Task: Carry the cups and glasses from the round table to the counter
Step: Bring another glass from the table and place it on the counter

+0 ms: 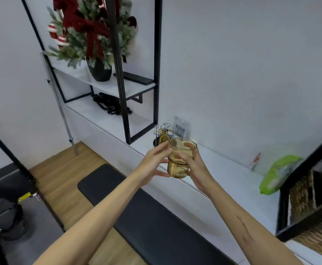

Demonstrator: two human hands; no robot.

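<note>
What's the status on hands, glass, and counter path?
Left hand and right hand both grip amber glass, held upright above white counter. Cup rack and QR sign stand just behind.

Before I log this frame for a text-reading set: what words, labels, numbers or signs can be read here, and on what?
No text can be read.
Card with QR code on the counter: a code pattern only; its print is too small.
Green packet: label blurred.
Small card against the wall: red mark, unreadable.
Amber glass, held in both hands: no print.

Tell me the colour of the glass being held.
Amber-tinted and see-through glass, best seen in the head view.
</note>
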